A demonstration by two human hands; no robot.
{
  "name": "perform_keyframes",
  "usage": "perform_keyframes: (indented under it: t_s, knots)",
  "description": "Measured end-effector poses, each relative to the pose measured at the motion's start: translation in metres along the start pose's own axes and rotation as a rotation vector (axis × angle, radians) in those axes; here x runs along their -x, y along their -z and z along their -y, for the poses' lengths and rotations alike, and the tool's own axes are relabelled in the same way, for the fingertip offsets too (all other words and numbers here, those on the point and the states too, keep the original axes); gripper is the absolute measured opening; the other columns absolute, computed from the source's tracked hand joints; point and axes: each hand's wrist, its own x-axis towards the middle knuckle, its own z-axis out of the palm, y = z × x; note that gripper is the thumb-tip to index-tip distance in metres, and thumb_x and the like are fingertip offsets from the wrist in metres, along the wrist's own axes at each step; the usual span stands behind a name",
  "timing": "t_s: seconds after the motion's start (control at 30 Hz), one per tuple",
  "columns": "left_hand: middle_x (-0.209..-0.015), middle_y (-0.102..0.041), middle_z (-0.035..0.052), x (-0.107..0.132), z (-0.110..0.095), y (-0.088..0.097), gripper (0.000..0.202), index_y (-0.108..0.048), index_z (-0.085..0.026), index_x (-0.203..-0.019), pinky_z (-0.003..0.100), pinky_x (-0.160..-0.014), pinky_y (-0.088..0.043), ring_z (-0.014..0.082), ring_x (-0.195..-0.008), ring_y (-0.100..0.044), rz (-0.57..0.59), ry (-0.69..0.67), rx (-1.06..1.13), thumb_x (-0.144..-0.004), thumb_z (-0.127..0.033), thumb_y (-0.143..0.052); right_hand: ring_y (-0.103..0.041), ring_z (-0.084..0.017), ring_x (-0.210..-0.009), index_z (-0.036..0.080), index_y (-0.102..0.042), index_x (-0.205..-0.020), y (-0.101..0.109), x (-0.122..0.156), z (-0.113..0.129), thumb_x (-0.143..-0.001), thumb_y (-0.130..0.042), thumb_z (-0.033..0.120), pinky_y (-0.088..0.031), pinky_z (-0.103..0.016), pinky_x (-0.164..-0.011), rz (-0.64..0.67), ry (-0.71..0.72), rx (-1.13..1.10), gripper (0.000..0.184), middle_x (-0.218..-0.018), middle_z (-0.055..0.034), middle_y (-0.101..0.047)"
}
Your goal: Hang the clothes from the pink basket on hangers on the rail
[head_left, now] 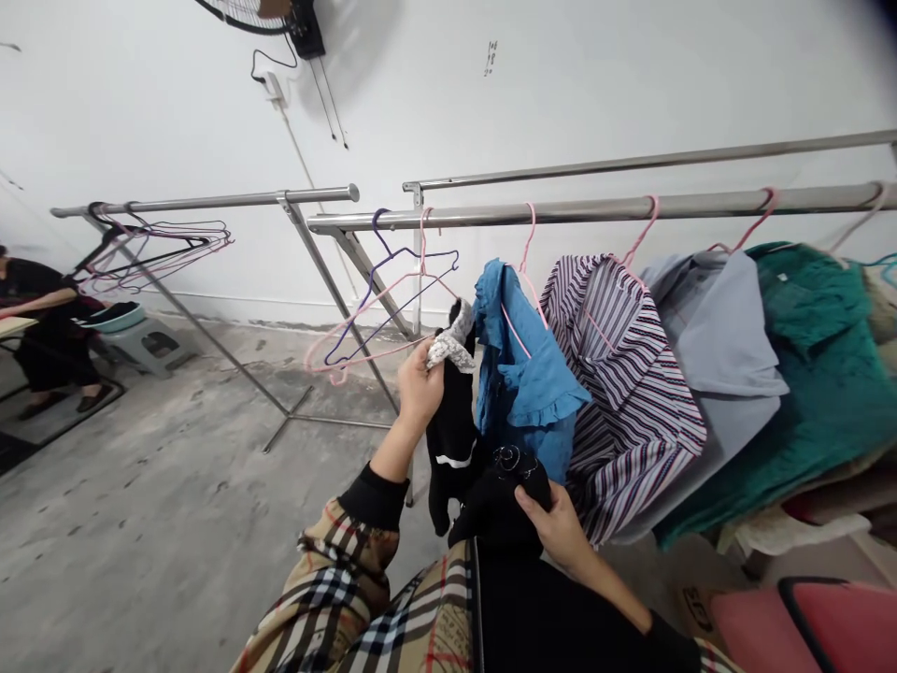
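A black garment (pixel 452 416) with a speckled grey-and-white knitted trim (pixel 454 341) hangs down in front of me. My left hand (pixel 421 385) is closed on that trim, near the pink hanger (pixel 378 304) on the rail. Lower and to the right, my right hand (pixel 559 523) pinches a black part with shiny decoration; I cannot tell if it belongs to the same garment. A purple hanger (pixel 382 245) hangs beside the pink one. Just right of the black garment is a blue ruffled blouse (pixel 529 374) on its own pink hanger.
Along the metal rail (pixel 581 210) hang a striped shirt (pixel 623 374), a grey shirt (pixel 707 327) and a green garment (pixel 805 374). At left, another rack (pixel 231 199) carries several hangers; a person (pixel 42 318) sits beyond it. A red chair (pixel 819 622) stands lower right.
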Motion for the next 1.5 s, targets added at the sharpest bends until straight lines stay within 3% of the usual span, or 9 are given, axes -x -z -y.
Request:
perform_keyframes:
  t_s: [0.3, 0.4, 0.53, 0.8, 0.9, 1.0, 1.17, 1.33, 1.5]
  knots:
    - [-0.074, -0.072, 0.0021, 0.076, -0.017, -0.017, 0.019, -0.069, -0.014, -0.079, 0.023, -0.066, -0.048, 0.0151, -0.070, -0.066, 0.776, 0.016, 0.297, -0.072, -0.007, -0.054, -0.063, -0.020, -0.074, 0.017, -0.066, -0.080, 0.012, 0.005, -0.015, -0.075, -0.071, 0.057, -0.054, -0.032, -0.073, -0.280, 0.018, -0.022, 0.040, -0.078, -0.0058, -0.068]
    - [-0.070, -0.068, 0.0029, 0.100, -0.037, -0.013, 0.012, -0.067, -0.014, -0.074, 0.022, -0.062, -0.045, 0.0131, -0.064, -0.061, 0.842, -0.120, 0.432, -0.070, -0.009, -0.056, -0.064, -0.027, -0.103, 0.020, -0.061, -0.114, 0.013, 0.006, -0.015, -0.062, -0.081, 0.059, -0.052, -0.039, -0.093, -0.287, 0.099, -0.061, 0.069, -0.111, -0.0109, -0.069]
    - [-0.072, -0.065, 0.0050, 0.112, -0.060, -0.015, 0.015, -0.065, -0.014, -0.075, 0.023, -0.062, -0.046, 0.0136, -0.065, -0.059, 0.878, -0.320, 0.591, -0.064, -0.008, -0.056, -0.060, -0.028, -0.117, 0.024, -0.042, -0.139, 0.014, 0.008, -0.005, -0.053, -0.088, 0.054, -0.048, -0.041, -0.101, -0.066, 0.105, -0.125, 0.101, -0.131, -0.0129, -0.059]
    - [-0.090, -0.068, 0.0103, 0.075, -0.080, -0.018, 0.015, -0.069, -0.015, -0.086, 0.027, -0.073, -0.051, 0.0178, -0.079, -0.064, 1.150, -0.391, 0.692, -0.077, -0.028, -0.069, -0.061, -0.018, -0.069, 0.017, -0.069, -0.089, 0.031, 0.014, 0.010, -0.064, -0.080, 0.048, -0.052, -0.026, -0.063, 0.038, 0.030, -0.048, 0.041, -0.078, -0.0031, -0.069]
    - [-0.090, -0.066, 0.0085, 0.050, -0.071, -0.041, 0.028, -0.066, -0.017, -0.091, 0.029, -0.074, -0.052, 0.0174, -0.081, -0.064, 0.792, -0.172, 0.627, -0.086, -0.044, -0.062, -0.057, -0.015, -0.063, 0.017, -0.069, -0.077, 0.039, 0.022, 0.011, -0.067, -0.079, 0.043, -0.049, -0.024, -0.059, 0.061, 0.029, -0.069, 0.030, -0.067, -0.0009, -0.066]
    - [-0.128, -0.057, 0.0159, 0.038, -0.063, -0.073, 0.062, -0.055, -0.017, -0.123, 0.041, -0.098, -0.047, 0.0272, -0.118, -0.056, 0.411, -0.076, 0.413, -0.077, -0.056, -0.069, -0.058, -0.016, -0.062, 0.016, -0.068, -0.073, 0.045, 0.028, 0.014, -0.068, -0.078, 0.043, -0.050, -0.025, -0.059, 0.066, 0.041, -0.061, 0.028, -0.061, -0.0002, -0.063]
    - [-0.138, -0.051, 0.0227, 0.040, -0.075, -0.104, 0.100, -0.037, -0.011, -0.142, 0.051, -0.106, -0.040, 0.0367, -0.129, -0.049, 0.491, 0.010, 0.141, -0.064, -0.058, -0.078, -0.054, -0.016, -0.056, 0.019, -0.066, -0.066, 0.052, 0.033, 0.023, -0.066, -0.076, 0.046, -0.047, -0.025, -0.051, -0.032, 0.059, -0.030, 0.029, -0.054, -0.0004, -0.059]
    - [-0.093, -0.069, 0.0091, 0.041, -0.083, -0.096, 0.047, -0.061, -0.016, -0.104, 0.037, -0.078, -0.051, 0.0256, -0.086, -0.066, 0.597, 0.105, 0.012, -0.075, -0.051, -0.070, -0.050, -0.014, -0.050, 0.019, -0.065, -0.063, 0.060, 0.035, 0.024, -0.063, -0.078, 0.044, -0.044, -0.024, -0.048, -0.132, 0.048, -0.009, 0.028, -0.052, 0.0006, -0.058]
    - [-0.080, -0.060, 0.0017, 0.047, -0.071, -0.084, 0.014, -0.056, -0.020, -0.076, 0.026, -0.071, -0.045, 0.0174, -0.077, -0.060, 0.499, -0.089, -0.055, -0.083, -0.030, -0.063, -0.051, -0.013, -0.053, 0.018, -0.063, -0.063, 0.068, 0.036, 0.017, -0.062, -0.079, 0.041, -0.046, -0.023, -0.052, -0.170, 0.054, -0.047, 0.028, -0.056, 0.0008, -0.061]
